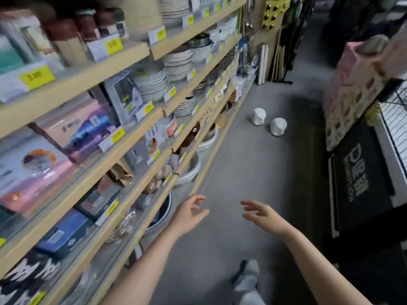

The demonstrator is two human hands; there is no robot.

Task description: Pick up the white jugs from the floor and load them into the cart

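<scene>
I see two white rounded ceramic jugs (258, 116) (278, 127) on the grey floor (253, 172), well ahead, just off the shelving's base edge (220, 150). My left hand (189, 214) and right hand (262, 215) are empty, fingers loosely spread; the right looks nearer.

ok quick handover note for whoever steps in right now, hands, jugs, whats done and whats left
Left hand open, holding nothing, by the shelf edge. Right hand open, holding nothing, reaching forward.
Two white jugs sit on the grey floor ahead, apart from each other: left jug, right jug.
Wire cart at the right edge; contents not visible.
Done: neither of these picked up.
Left: pick up both, load into cart.
</scene>
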